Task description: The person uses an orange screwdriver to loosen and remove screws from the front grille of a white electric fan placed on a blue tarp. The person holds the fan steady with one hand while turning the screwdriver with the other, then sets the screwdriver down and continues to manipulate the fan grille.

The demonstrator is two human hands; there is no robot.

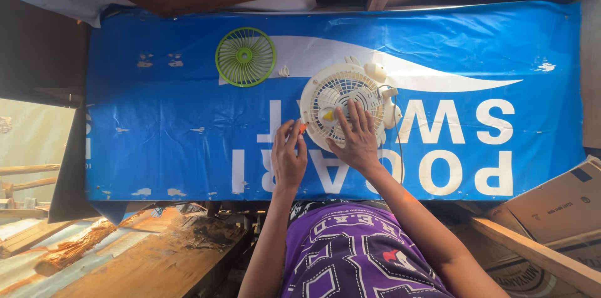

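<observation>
White fan [341, 105] lies flat, grille up, on the blue printed tarp [156, 129] covering the table, roughly mid-table. Yellow-orange bit visible through the grille near the fan's hub. Right hand [357, 138] lies palm-down on the fan's near half, fingers spread and flat on the grille; open, pressing rather than gripping. Left hand [288, 155] sits just beside the fan's near-left edge, fingers curled, tips pinched on a small orange-handled tool [303, 127] that meets the fan's rim; looks like a screwdriver, but too small to be sure. Thin cord [399, 141] runs off the fan's right side and down toward the person. Fan's base or motor housing [375, 71] pokes out on its far-right side. Green fan grille [245, 57] lies separate, to the far left of the white fan, well apart from both hands. Small white part [284, 71] sits between the green grille and the white fan. Cardboard box [551, 210] sits off the tarp, near-right of the fan. Wooden planks [125, 254] below the tarp, near-left.
</observation>
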